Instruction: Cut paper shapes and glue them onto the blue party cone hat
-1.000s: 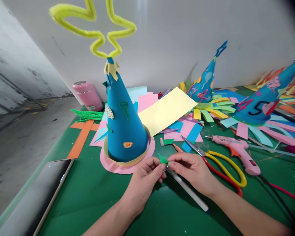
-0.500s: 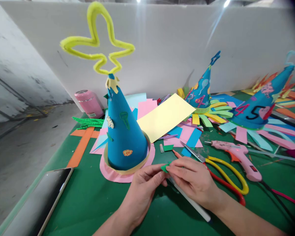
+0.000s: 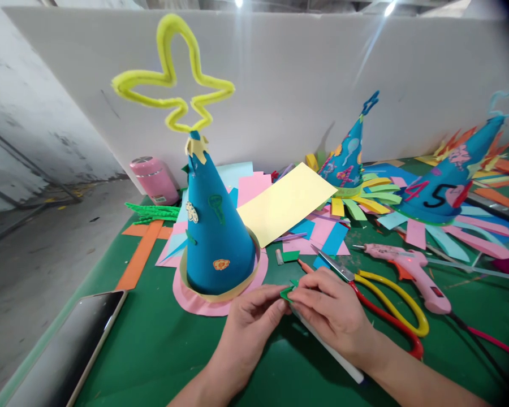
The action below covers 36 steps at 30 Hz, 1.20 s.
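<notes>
1. The left hand (image 3: 254, 322) and right hand (image 3: 334, 314) pinched a green paper scrap (image 3: 287, 293) near the blue cone hat (image 3: 220, 234).
2. I saw the right hand had shifted further over it, suggesting folding.

Phone (image 3: 68, 350) left of cone hat (image 3: 214, 240)

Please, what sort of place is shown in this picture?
Probably a craft workspace: a decorated blue cone-shaped hat, a pink glue gun and metal scissors with red and yellow handles are on a green table.

Both hands (image 3: 253, 321) (image 3: 337, 316) pinch apparently folded green paper (image 3: 286, 293).
</notes>
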Tool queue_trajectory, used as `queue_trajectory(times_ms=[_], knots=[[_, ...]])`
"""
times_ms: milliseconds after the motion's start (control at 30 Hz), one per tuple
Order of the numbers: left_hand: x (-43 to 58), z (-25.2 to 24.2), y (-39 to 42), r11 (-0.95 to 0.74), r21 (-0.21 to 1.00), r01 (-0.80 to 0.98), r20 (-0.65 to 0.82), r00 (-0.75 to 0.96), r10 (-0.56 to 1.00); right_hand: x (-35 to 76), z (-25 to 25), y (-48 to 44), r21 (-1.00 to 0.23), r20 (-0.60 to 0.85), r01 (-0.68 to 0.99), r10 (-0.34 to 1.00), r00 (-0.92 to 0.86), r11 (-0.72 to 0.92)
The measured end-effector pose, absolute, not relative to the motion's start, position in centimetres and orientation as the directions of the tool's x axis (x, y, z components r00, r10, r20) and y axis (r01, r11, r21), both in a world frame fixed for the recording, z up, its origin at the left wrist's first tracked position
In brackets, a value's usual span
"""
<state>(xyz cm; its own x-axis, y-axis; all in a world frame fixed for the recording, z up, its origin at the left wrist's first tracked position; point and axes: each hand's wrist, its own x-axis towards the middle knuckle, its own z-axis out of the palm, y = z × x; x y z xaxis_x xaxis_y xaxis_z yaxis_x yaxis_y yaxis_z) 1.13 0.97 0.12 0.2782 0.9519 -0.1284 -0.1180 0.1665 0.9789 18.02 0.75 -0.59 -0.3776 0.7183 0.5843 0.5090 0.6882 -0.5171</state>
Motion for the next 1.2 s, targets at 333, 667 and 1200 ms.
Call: queue_trajectory(times_ms=[333, 667, 1200], knots=[[1.15, 0.32, 1.13, -0.309, 0.941, 0.135, 0.272, 0.235, 0.933, 17.92, -0.63, 0.82, -0.602, 0.531, 0.457, 0.756, -0.382, 0.654], [1.01, 0.0, 1.0, -0.613, 0.743, 0.268, 0.559, 0.254, 0.789, 18.04, -0.48, 0.74, -0.659, 0.514, 0.396, 0.767, -0.385, 0.64], [1.29, 0.82, 0.63, -0.374, 0.887, 0.27, 0.332, 0.187, 0.924, 17.12, -0.74, 0.71, -0.757, 0.466, 0.403, 0.858, -0.218, 0.514]])
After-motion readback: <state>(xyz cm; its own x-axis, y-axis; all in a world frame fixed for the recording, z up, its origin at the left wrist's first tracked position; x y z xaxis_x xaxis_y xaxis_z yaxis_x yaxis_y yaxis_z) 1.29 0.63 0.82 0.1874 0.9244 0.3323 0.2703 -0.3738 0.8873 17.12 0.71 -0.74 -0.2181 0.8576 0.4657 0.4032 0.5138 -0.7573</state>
